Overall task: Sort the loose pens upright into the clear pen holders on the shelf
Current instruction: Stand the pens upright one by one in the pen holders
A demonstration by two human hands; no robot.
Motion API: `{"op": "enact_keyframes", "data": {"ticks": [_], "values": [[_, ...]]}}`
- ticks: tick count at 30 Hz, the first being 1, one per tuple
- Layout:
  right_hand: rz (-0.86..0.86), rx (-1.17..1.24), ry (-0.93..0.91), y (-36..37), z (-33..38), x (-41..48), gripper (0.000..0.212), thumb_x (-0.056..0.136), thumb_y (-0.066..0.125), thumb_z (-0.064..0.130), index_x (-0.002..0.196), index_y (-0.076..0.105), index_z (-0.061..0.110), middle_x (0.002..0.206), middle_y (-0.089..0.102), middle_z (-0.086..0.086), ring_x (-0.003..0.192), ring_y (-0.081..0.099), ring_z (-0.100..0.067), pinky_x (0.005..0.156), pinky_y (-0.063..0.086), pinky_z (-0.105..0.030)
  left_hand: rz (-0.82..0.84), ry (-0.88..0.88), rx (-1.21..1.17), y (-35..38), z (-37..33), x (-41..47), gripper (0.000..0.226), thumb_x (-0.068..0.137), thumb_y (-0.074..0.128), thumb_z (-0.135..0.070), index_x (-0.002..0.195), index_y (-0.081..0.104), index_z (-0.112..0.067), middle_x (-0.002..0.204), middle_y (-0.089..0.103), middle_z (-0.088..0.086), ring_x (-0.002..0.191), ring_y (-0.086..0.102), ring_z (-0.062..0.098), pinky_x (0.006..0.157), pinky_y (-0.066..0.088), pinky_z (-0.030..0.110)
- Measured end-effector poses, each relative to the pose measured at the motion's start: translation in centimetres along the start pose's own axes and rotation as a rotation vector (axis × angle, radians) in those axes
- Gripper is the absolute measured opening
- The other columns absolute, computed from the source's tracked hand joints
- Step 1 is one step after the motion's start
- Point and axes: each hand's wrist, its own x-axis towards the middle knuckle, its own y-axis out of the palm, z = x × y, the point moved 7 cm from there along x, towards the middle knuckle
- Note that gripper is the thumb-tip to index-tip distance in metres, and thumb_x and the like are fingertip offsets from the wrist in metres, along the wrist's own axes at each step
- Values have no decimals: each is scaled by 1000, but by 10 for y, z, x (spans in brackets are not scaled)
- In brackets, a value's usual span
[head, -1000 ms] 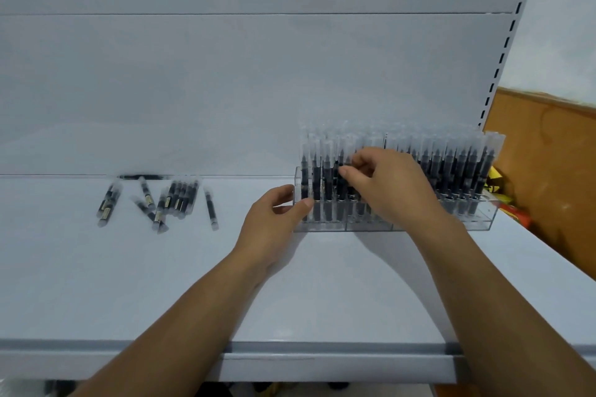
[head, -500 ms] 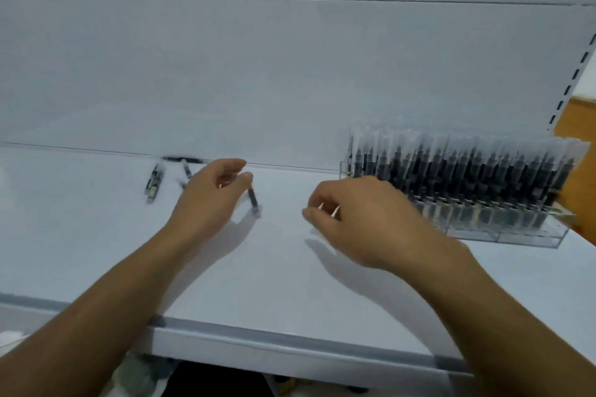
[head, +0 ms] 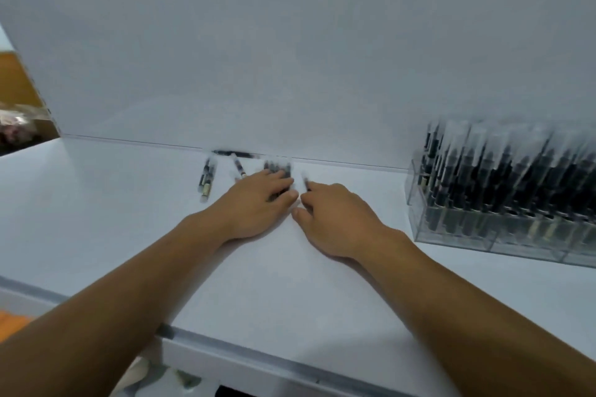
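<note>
Pinning loose black clear-capped pens (head: pixel 277 167) at white shelf's (head: pixel 96 219) back edge under flat-fingered left hand (head: pixel 254 203), loose-fingered, empty right hand (head: pixel 335 222) alongside, probably for bunching.

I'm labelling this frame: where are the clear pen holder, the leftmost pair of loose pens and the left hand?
clear pen holder (head: pixel 413 187), head view, left end wall
leftmost pair of loose pens (head: pixel 205 180), head view, mid-barrel
left hand (head: pixel 254 205), head view, back of hand
</note>
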Motion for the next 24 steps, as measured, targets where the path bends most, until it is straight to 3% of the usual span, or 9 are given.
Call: {"op": "enact_keyframes", "data": {"ticks": [1,3,6,8,10,12,15,19,24], "values": [[-41,-5,17,-3,-3,-1,36,101,36,39,102,62,15,120,57,-5,110,50,-27,80,37,-34,15,13,34,1,0,2,55,94,28,-54,101,60,-10,108,59,5,103,49,18,96,39,42],[-127,19,62,-13,-8,-1,28,99,42,34,90,61,15,100,58,-3,102,53,-26,74,39,-32,46,43,57,1,1,4,47,97,32,-49,95,57,-10,97,57,-1,93,49,16,92,40,40],[-173,79,122,-20,-17,-1,20,95,50,28,100,67,19,102,60,-1,97,57,-24,74,46,-32,81,-68,31,-7,7,10,35,100,41,-43,110,63,-18,99,58,-14,85,52,6,77,37,21],[-175,116,151,-21,-20,-1,17,93,50,25,102,64,20,104,59,-1,93,58,-25,70,42,-30,16,-148,53,-16,10,19,29,95,48,-45,98,67,-23,88,66,-10,72,60,6,62,42,20],[-182,136,173,-20,-23,-2,15,92,50,25,103,60,20,103,59,-1,91,58,-24,69,39,-30,-48,-192,167,-24,10,30,32,90,55,-47,88,66,-17,86,67,-1,72,62,14,55,42,23],[-173,141,199,-19,-27,-3,13,92,51,25,103,56,20,100,61,0,87,56,-24,68,38,-30,-17,-251,279,-24,8,40,38,88,58,-47,89,67,-10,87,68,5,74,63,19,57,43,27],[-140,116,230,-21,-32,-6,11,91,52,26,97,58,20,91,60,0,79,51,-23,67,35,-29,94,-335,384,-20,5,54,36,87,57,-43,77,65,-9,72,64,4,64,57,17,57,43,26],[-101,205,269,-19,-38,-7,26,89,54,27,65,52,17,64,53,1,57,45,-17,50,28,-26,165,-423,435,-17,-5,64,28,87,56,-31,67,53,-11,68,57,3,60,52,16,53,40,23],[-88,265,277,-22,-39,-9,32,86,55,25,56,51,16,49,52,3,50,47,-13,46,26,-24,241,-463,460,-16,-12,67,22,89,50,-26,72,51,-12,74,55,4,66,53,19,74,46,31]]}}
